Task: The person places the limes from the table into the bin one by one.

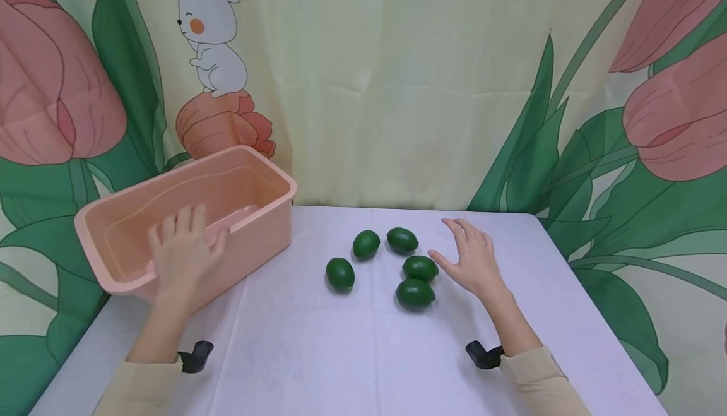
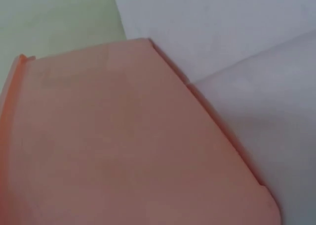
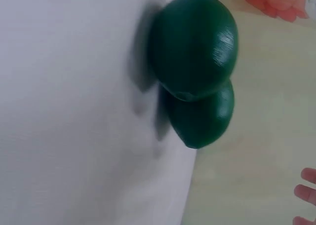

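Your left hand [image 1: 184, 249] lies with its fingers straight and slightly spread over the near rim of the pink plastic tub [image 1: 122, 214], palm down against the front wall, gripping nothing. The left wrist view shows only that pink wall [image 2: 123, 146] close up, with white cloth beyond it. Your right hand [image 1: 474, 258] hovers low over the table with fingers relaxed and fanned, thumb pointing toward the fruit, holding nothing. Just beside that thumb sits the nearest of five dark green limes [image 1: 420, 267], not visibly touched. Another lime [image 1: 415, 293] lies just in front of it, touching or nearly so; a third [image 1: 402, 240] sits behind, a fourth [image 1: 366, 243] to its left, and a fifth [image 1: 340, 274] stands a little apart toward the tub. The right wrist view catches two limes [image 3: 195, 44] one behind the other, with fingertips [image 3: 306, 193] at the lower right edge. All of it rests on a table covered in white cloth [image 1: 318, 353], the tub at its left rear corner. Behind hangs a curtain printed with tulips and a white rabbit [image 1: 211, 37].
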### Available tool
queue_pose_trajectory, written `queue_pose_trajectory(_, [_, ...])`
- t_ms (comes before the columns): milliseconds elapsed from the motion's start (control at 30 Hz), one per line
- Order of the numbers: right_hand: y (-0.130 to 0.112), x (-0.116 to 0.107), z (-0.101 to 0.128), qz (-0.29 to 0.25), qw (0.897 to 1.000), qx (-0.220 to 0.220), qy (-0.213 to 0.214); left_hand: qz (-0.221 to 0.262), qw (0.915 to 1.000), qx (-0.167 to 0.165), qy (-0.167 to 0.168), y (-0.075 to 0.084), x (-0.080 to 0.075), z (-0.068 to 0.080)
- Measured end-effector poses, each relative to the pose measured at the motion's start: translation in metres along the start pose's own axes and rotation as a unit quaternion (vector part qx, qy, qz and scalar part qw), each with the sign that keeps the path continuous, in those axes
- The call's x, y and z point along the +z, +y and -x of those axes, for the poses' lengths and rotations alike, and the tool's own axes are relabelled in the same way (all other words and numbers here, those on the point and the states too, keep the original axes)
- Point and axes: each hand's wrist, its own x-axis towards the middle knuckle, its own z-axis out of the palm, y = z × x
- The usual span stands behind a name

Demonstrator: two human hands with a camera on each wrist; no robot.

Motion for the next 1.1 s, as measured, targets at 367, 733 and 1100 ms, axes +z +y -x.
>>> queue_pose_trajectory(367, [-0.008,0.027,0.029,0.008,0.998,-0.028,-0.052,-0.024,0.9975,-0.056,0.036,-0.013,-0.004,0.026])
queue_pose_trajectory(733, [-0.014,0.042,0.047,0.036,0.994,-0.065,-0.074,-0.021,0.9945,-0.076,0.069,-0.018,-0.004,0.040])
queue_pose_trajectory(1100, [-0.014,0.050,0.055,0.077,0.988,-0.078,-0.109,-0.017,0.9913,-0.059,0.116,-0.017,0.001,0.048])
